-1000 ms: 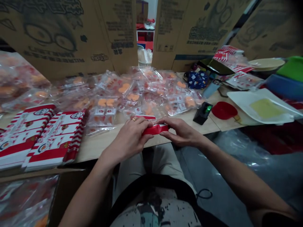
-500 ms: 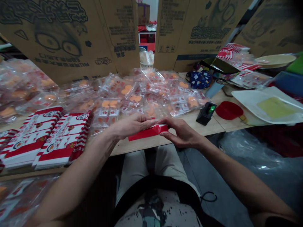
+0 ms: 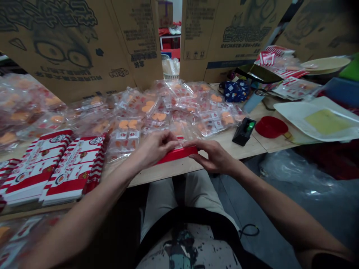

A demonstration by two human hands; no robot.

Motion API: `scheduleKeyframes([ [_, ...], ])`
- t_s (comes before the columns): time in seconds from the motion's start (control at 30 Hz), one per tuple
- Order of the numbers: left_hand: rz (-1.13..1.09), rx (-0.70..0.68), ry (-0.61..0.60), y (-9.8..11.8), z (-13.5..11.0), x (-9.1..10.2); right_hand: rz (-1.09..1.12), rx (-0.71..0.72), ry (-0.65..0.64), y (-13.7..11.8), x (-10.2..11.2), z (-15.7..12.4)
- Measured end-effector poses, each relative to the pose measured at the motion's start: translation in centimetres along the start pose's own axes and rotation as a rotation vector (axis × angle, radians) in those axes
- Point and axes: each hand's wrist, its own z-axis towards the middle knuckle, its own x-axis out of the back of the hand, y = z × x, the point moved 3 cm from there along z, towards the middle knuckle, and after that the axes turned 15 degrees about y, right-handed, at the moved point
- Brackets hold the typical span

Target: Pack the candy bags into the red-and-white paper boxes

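Note:
A small red-and-white box [image 3: 177, 154] lies at the front edge of the table between my two hands, red side toward me. My left hand [image 3: 157, 146] is closed over its left top edge, thumb and fingers pinched together. My right hand [image 3: 212, 154] grips the box's right end, fingers on top and thumb at the near side. Part of the box's top is hidden by my fingers. Just beyond it lie several clear plastic packets [image 3: 179, 129] with orange pieces inside.
Flat red-and-white striped cartons [image 3: 66, 170] are stacked at the left. A black tape dispenser [image 3: 243, 131], a red round dish [image 3: 270, 127] and a white tray [image 3: 294, 108] are on the right. Large cardboard boxes [image 3: 112, 45] stand along the back.
My left hand has drawn its fingers into a pinch on top of the box, its knuckles raised. My right hand stays on the right end. The view has shifted slightly.

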Motion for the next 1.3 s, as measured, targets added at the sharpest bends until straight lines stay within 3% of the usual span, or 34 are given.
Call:
scheduleKeyframes([
  [0.07,0.238,-0.249,0.129,0.7,-0.8,0.6,-0.032,-0.008,0.116,0.4,0.3,0.0],
  [0.13,0.405,-0.434,0.139,1.1,-1.2,0.5,-0.075,-0.01,0.194,0.9,0.3,0.2],
  [0.23,0.576,-0.551,0.19,1.3,-0.4,0.4,-0.123,-0.006,0.236,1.4,0.5,1.3],
  [0.37,0.563,-0.703,0.376,3.6,0.8,2.1,-0.126,0.068,0.316,-0.5,2.5,4.0],
  [0.47,0.417,-0.839,0.465,5.4,-0.2,3.0,-0.133,0.198,0.327,-2.8,4.3,4.6],
  [0.57,0.327,-0.886,0.507,4.6,-1.5,1.6,-0.125,0.254,0.326,-2.9,4.3,3.1],
  [0.7,0.288,-0.855,0.494,0.6,-0.5,-2.8,-0.083,0.186,0.308,1.5,2.6,0.3],
  [0.77,0.295,-0.868,0.463,-0.6,0.7,-4.5,-0.047,0.066,0.304,3.9,3.0,-0.7],
  [0.83,0.333,-0.87,0.498,-0.6,1.7,-4.6,-0.044,-0.189,0.394,6.0,4.9,-1.6],
  [0.93,0.333,-0.814,0.658,1.3,2.4,-2.0,-0.158,-0.741,0.723,9.2,10.0,-4.0],
  [1.0,0.324,-0.773,0.723,3.0,2.3,-0.1,-0.232,-0.969,0.883,11.3,13.2,-5.8],
  [1.07,0.347,-0.789,0.702,4.3,2.2,0.5,-0.228,-1.133,0.945,13.4,15.1,-7.1],
  [1.2,0.339,-0.938,0.494,4.2,2.0,-2.5,-0.069,-1.396,0.96,16.5,15.3,-8.2],
  [1.3,0.318,-0.93,0.471,2.7,1.9,-5.1,0.076,-1.497,0.966,17.5,14.5,-8.1],
])
